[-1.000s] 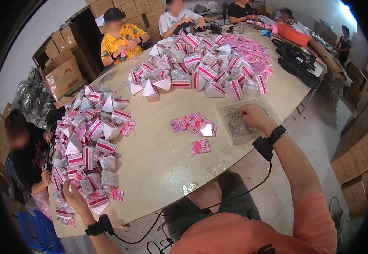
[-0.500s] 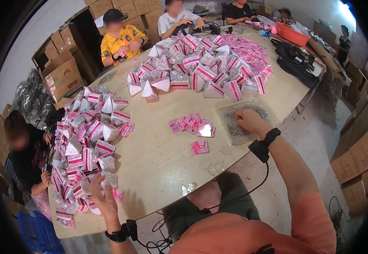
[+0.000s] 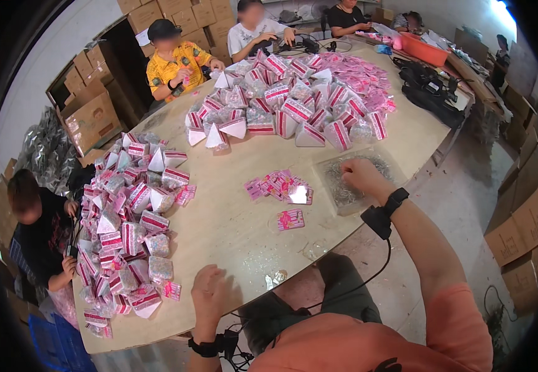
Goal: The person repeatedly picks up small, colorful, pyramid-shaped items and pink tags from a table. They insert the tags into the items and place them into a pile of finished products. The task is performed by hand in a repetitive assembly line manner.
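My right hand [image 3: 365, 177] is closed, fingertips down among small silvery pieces in a shallow clear tray [image 3: 371, 204]. Whatever it pinches is hidden. Over the table's near edge, my left hand [image 3: 211, 291] is raised with loosely bent fingers and nothing visible in it. Between my hands and the far pile lies a small heap of pink printed cards [image 3: 278, 185]. A single pink card [image 3: 290, 219] sits just nearer to me. At left is a pile of wedge-shaped pink-and-white packets [image 3: 134, 239], the closest things to my left hand besides the tabletop.
A larger pile of similar packets [image 3: 281, 102] stands at the far middle, beside many pink cards [image 3: 358, 74]. Black straps [image 3: 430, 93] and an orange basin [image 3: 425, 49] are at far right. Co-workers sit around the table [image 3: 219, 186]. Cartons [image 3: 523, 229] line the right side.
My left hand has moved right, away from the left packet pile, to the table's near edge, and its fingers have drawn closer together. My right hand stays in the tray.
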A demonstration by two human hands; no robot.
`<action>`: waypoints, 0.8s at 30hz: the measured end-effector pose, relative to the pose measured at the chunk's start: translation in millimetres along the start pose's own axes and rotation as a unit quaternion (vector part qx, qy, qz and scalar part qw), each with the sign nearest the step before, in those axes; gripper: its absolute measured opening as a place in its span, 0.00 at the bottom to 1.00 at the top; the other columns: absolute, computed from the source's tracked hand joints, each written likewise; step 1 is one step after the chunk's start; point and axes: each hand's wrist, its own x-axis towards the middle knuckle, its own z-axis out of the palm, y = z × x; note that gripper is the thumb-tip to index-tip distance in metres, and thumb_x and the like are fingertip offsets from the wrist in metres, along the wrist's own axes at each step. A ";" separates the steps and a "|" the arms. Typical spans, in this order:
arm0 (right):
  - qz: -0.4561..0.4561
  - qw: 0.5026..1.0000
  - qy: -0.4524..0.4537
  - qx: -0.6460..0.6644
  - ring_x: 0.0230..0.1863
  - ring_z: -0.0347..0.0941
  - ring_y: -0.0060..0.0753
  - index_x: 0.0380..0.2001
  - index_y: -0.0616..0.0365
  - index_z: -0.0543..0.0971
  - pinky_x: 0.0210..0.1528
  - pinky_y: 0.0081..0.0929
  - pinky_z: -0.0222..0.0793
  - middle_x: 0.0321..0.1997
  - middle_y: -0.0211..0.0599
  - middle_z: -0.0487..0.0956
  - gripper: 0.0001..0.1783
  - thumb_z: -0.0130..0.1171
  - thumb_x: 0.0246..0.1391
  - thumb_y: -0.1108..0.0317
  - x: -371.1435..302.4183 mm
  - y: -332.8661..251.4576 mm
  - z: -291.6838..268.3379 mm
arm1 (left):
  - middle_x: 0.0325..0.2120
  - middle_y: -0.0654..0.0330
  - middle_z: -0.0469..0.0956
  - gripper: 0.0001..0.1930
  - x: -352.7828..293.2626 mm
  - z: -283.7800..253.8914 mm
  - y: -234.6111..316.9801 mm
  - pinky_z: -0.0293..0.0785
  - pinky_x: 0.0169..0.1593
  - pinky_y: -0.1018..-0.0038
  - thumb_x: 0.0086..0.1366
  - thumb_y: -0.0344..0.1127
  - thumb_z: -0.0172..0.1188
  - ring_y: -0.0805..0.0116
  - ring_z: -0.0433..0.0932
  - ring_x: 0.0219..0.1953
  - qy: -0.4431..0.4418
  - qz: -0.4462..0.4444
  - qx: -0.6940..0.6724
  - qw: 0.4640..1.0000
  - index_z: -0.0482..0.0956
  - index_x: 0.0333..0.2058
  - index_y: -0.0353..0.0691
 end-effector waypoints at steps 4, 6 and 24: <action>0.022 0.999 0.015 0.026 0.19 0.67 0.41 0.16 0.62 0.69 0.23 0.36 0.60 0.15 0.44 0.69 0.06 0.54 0.34 0.72 -2.8 2.1 -9.6 | 0.35 0.52 0.74 0.08 -8.4 13.7 -26.5 0.67 0.46 0.69 0.51 0.26 0.57 0.58 0.72 0.40 -0.001 -0.009 -0.033 0.999 0.74 0.32 0.35; 0.027 0.998 0.018 0.052 0.19 0.66 0.34 0.15 0.62 0.68 0.23 0.34 0.60 0.14 0.39 0.68 0.06 0.55 0.34 0.73 -3.7 6.7 -12.1 | 0.34 0.54 0.75 0.08 -7.5 16.2 -24.0 0.67 0.46 0.69 0.50 0.26 0.57 0.58 0.72 0.40 0.005 0.007 -0.003 1.000 0.75 0.32 0.36; 0.110 0.976 -0.018 0.187 0.15 0.68 0.19 0.16 0.61 0.69 0.13 0.19 0.61 0.14 0.28 0.69 0.06 0.56 0.39 0.75 -8.0 -23.7 -54.4 | 0.35 0.54 0.74 0.07 -6.8 17.0 -20.9 0.66 0.45 0.69 0.50 0.25 0.53 0.59 0.70 0.41 -0.005 0.041 0.057 0.998 0.74 0.31 0.36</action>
